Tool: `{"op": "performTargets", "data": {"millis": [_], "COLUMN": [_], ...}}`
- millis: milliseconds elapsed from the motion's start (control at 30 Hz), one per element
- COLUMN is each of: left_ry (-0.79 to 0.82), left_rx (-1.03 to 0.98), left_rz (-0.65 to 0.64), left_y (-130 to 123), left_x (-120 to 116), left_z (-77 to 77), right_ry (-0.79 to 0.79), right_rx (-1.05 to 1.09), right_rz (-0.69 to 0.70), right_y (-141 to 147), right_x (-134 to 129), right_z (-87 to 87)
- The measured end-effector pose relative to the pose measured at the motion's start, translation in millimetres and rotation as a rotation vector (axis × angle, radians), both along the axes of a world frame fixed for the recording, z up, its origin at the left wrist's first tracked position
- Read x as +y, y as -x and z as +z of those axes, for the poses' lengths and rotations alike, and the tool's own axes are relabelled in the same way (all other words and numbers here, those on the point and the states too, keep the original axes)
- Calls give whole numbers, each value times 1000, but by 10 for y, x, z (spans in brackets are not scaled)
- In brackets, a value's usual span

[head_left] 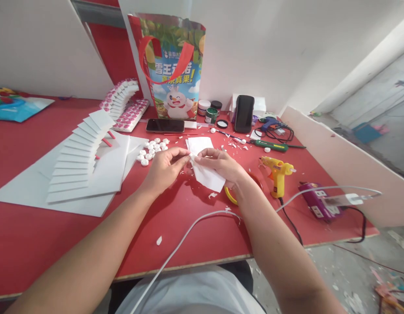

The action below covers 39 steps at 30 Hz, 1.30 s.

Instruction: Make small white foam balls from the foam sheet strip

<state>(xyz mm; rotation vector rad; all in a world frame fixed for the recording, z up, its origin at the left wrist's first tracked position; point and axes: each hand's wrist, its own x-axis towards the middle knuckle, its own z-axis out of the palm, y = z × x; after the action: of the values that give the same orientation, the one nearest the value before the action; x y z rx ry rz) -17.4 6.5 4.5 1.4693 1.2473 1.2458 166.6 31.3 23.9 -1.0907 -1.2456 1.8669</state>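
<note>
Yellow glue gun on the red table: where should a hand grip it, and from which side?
Grip the yellow glue gun by its handle, probably best coming from the near side. The handle juts toward the camera and looks slim enough to wrap around, while the nozzle points left, away from that approach. Avoid the nozzle, as it could be hot.

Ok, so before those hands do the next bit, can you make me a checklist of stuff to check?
1. Right hand on the white paper: ok, it's holding it.
2. Left hand gripping too: cannot tell; its fingertips are at the paper's edge, too small to see.
3. Yellow glue gun away from the hands: ok, it's off to the right.
4. Glue gun cool: cannot tell.
5. White cable out of the way: not ok, it crosses in front of the person.
6. Scraps tidied: not ok, they're scattered about.
</note>
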Motion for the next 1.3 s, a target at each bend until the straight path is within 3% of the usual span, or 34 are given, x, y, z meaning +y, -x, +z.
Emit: {"op": "performTargets", "data": {"millis": [367,500,633,733,867,1000,1067,1200,1300], "left_ry": [33,-62,-383,-508,-410,-78,15,-75,-233], "left_rx": [12,92,330,446,323,-7,-75,47,168], "left_rz": [87,151,233,206,137,10,-39,-12,69], "left_y": [-59,-102,-139,-156,-149,-87,-52,-27,-45], "left_x": [-31,-60,-81,-102,-124,-80,-48,-31,-58], "left_z": [-64,-98,-102,-74,-12,-7,-20,-16,16], "right_ry": [-730,-972,-967,-916,-849,-994,-1083,-1107,-903], "right_rx": [-555,-659,-627,-603,-559,-604,-639,-645,-548], "right_rz": [-286,-257,-229,-272,-316,-226,-167,-123,-158], "right_y": [195,214,203,204,187,122,96,89,81], "right_x": [-114,-139,-148,-169,-180,-137,-120,-120,-105], "right_z": [-92,-107,-94,-76,-52,-43,-44,-37,-17]}}
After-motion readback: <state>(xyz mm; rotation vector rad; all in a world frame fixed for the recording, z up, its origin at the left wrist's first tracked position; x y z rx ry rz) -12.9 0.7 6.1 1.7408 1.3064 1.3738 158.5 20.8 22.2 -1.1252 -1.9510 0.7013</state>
